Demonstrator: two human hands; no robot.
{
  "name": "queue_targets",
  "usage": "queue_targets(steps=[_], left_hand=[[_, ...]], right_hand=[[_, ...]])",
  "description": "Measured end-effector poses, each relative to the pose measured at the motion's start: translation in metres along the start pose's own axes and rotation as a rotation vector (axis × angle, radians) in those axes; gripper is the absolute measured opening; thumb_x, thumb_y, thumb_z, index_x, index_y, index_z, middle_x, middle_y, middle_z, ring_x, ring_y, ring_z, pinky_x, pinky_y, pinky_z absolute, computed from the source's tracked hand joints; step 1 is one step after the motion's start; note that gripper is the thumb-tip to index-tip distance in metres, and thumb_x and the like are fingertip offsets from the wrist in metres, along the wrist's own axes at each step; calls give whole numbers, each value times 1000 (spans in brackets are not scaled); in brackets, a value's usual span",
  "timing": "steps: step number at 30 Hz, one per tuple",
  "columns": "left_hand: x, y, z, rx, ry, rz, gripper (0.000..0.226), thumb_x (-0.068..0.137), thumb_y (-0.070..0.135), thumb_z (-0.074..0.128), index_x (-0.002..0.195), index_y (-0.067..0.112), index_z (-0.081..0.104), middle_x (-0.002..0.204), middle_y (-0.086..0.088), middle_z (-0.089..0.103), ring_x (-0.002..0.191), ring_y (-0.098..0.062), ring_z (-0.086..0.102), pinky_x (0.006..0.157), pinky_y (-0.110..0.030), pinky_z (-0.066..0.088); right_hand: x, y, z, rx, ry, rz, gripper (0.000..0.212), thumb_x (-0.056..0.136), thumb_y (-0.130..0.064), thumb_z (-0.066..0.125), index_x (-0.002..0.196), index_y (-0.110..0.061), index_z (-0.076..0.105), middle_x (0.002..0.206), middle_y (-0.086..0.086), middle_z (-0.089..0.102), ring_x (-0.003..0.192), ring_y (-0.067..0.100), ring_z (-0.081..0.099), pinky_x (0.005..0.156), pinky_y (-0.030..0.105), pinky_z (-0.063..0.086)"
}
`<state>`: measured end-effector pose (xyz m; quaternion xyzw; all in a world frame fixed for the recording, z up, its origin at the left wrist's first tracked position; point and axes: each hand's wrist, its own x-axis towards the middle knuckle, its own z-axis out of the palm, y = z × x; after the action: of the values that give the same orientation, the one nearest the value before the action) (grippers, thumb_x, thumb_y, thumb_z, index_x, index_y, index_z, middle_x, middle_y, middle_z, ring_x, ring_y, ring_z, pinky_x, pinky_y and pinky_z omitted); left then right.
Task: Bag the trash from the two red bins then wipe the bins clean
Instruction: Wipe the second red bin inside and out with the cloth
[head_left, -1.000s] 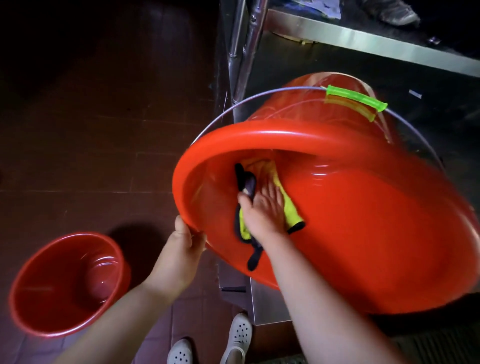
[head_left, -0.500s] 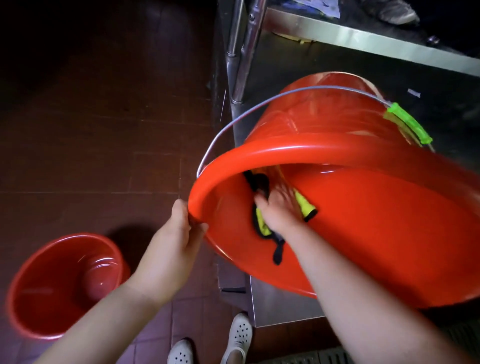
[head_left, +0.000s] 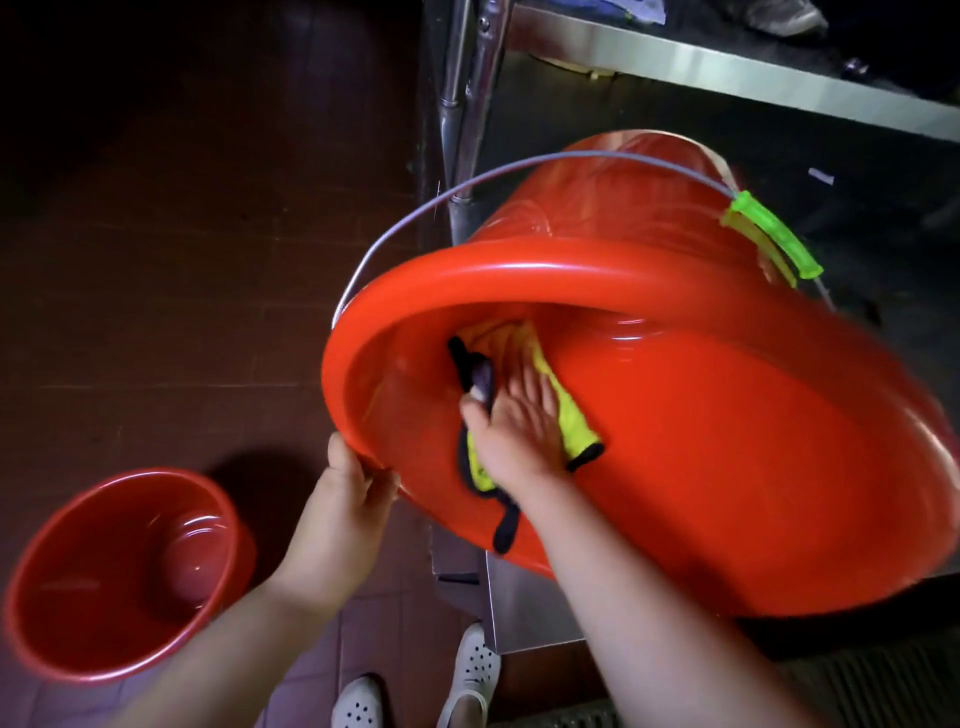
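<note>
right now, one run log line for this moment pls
step: wiping inside | left hand: grips tilted red bin rim | right hand: presses yellow cloth on inner wall | second red bin: on floor, upright

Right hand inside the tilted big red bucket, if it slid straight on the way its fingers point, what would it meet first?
Probably the yellow cloth under the right hand, then the large red plastic bucket's inner wall toward its base; depth is unclear.

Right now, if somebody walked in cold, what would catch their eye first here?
The big red bucket, tipped on its side and filling the right half of the view, with the right hand pressing a yellow cloth against its inner wall. The left hand grips its lower rim. A smaller red bucket stands upright on the dark tiled floor at lower left.
</note>
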<state>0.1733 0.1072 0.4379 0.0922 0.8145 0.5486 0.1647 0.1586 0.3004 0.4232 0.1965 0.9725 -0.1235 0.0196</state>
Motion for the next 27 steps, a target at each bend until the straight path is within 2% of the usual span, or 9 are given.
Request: queue_targets(steps=[7, 9, 13, 16, 18, 21, 23, 25, 27], left_hand=[[-2, 1, -4, -87, 14, 74, 27, 88, -1, 56, 101, 17, 40, 85, 6, 63, 77, 3, 58, 74, -24, 48], [1, 6, -9, -51, 23, 132, 23, 89, 3, 56, 98, 16, 39, 87, 1, 64, 80, -5, 59, 71, -20, 47], [8, 25, -26, -11, 52, 193, 25, 90, 7, 56, 88, 21, 36, 81, -8, 62, 76, -21, 59, 71, -34, 48], [12, 40, -39, 21, 48, 247, 21, 90, 14, 56, 90, 28, 39, 85, 1, 63, 82, -19, 62, 75, -39, 48], [16, 47, -43, 33, 81, 292, 23, 90, 18, 56, 97, 33, 41, 90, 10, 63, 86, -7, 62, 77, -31, 50], [19, 43, -35, 3, 174, 286, 29, 89, 14, 59, 95, 37, 42, 87, 14, 62, 83, 8, 61, 69, -4, 43], [15, 27, -21, -104, 84, 143, 31, 88, 4, 58, 96, 30, 45, 92, 6, 64, 82, 6, 62, 77, -11, 48], [7, 9, -8, -165, -44, -9, 31, 89, -3, 54, 100, 22, 41, 94, -1, 65, 86, -3, 63, 90, -37, 52], [6, -3, -5, -144, -40, -59, 31, 90, -3, 53, 95, 23, 38, 88, -1, 65, 80, -7, 64, 87, -50, 52]], right_hand=[[-78, -22, 11, 100, 50, -259, 80, 86, -47, 32, 144, -34, -21, 159, -1, -1, 146, 14, -3, 117, 31, -1], [-62, -13, 6, 114, 52, -254, 79, 86, -48, 36, 145, -33, -14, 158, -2, 3, 145, 13, 4, 116, 24, -3], [-7, 12, -2, 60, 7, -117, 78, 89, -50, 43, 151, -18, 7, 159, 4, 9, 145, 16, 9, 111, 19, -6], [40, 34, -16, -5, -24, -63, 72, 93, -43, 44, 151, -18, 10, 159, 4, 7, 145, 15, 5, 112, 20, -5], [62, 45, -25, -12, -26, -11, 73, 92, -42, 44, 151, -17, 7, 159, 3, 6, 146, 14, 1, 116, 25, -1], [75, 50, -22, -86, -22, -10, 74, 92, -47, 38, 152, -17, 6, 160, 2, 4, 146, 13, -4, 118, 31, 1], [74, 45, -17, -136, -50, 17, 75, 92, -56, 30, 152, -18, 5, 160, 2, 2, 146, 13, -3, 118, 32, 0], [67, 35, -13, -143, -79, 55, 76, 92, -59, 29, 151, -17, 6, 160, 3, 4, 146, 14, 1, 118, 33, -1], [50, 21, -10, -143, -77, 48, 75, 92, -57, 31, 151, -16, 9, 159, 4, 6, 146, 15, 2, 118, 33, -2]])
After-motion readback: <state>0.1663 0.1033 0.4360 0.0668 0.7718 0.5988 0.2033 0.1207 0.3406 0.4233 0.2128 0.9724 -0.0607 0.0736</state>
